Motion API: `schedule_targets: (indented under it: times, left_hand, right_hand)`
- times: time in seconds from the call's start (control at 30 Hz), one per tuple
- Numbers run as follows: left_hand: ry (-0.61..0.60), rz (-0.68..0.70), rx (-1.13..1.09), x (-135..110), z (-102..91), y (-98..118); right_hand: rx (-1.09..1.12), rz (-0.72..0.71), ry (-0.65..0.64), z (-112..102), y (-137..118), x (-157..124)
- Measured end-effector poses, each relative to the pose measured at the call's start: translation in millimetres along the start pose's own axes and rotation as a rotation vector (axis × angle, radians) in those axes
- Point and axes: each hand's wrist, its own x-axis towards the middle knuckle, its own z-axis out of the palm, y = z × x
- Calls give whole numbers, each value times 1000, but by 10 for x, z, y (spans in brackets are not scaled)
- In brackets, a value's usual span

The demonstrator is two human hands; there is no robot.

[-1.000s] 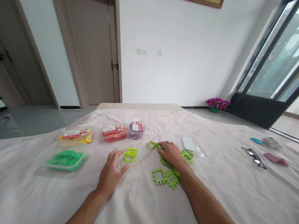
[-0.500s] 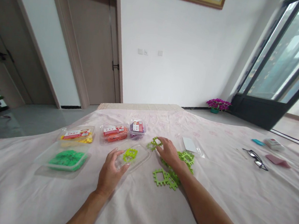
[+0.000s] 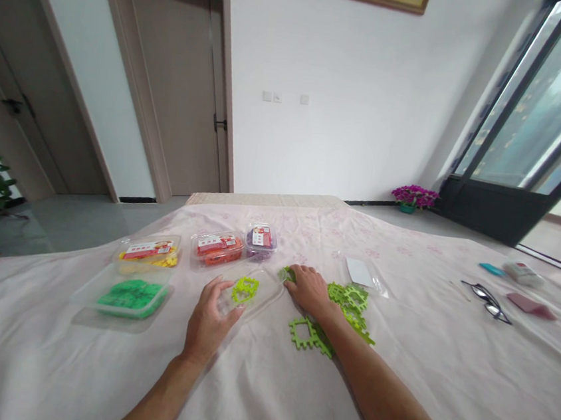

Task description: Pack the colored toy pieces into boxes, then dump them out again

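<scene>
My left hand [image 3: 212, 316] grips the near left side of a clear plastic box [image 3: 264, 296], thumb and fingers on its edge. Inside the box lie a few lime-green notched plastic pieces [image 3: 245, 290]. Just past the box's right side, my right hand [image 3: 306, 286] closes over a green interlocking piece [image 3: 286, 274], mostly covered by the fingers. More green notched pieces [image 3: 302, 332] lie in a loose pile under and around my right wrist; part of that pile is hidden by the forearm.
Boxes with green pieces [image 3: 131, 297], yellow pieces [image 3: 150, 250], red pieces [image 3: 217, 249] and purple pieces [image 3: 260, 240] stand left and behind. A white card [image 3: 359, 272] in a clear bag lies to the right. Glasses [image 3: 486, 302] and a pink cloth [image 3: 531, 306] sit farther right.
My right hand has drawn slightly down and closed over the green piece, which now shows less. Pieces in the pile by the forearm have shifted right. My left hand keeps its grip.
</scene>
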Motion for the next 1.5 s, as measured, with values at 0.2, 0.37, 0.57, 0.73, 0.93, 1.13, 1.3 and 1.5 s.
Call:
schedule_targets:
  times: [0.2,0.37,0.57,0.73,0.93,1.13,1.3,1.5]
  left_hand:
    - [-24,19,-24,-10,10,-36]
    - [-84,13,-83,-15,19,-46]
    - [-139,6,-137,-13,32,-56]
    - [-198,8,-143,-20,35,-60]
    - [-217,12,-137,-24,24,-44]
    - [-219,6,-143,-20,26,-44]
    - [-213,5,-145,-22,25,-42]
    - [-220,20,-138,-25,21,-32]
  right_hand:
    - [-4,88,70,-12,52,-5]
    - [177,194,234,-108,171,65]
    - [464,-148,276,-348,99,104]
    - [379,-367,133,-514,-24,7]
    - [266,-450,-60,-546,15,-14]
    - [311,-562,-10,-588,-110,-47]
    - [298,-614,-94,-640,-346,-170]
    - [198,-655,-199,-521,-479,-256]
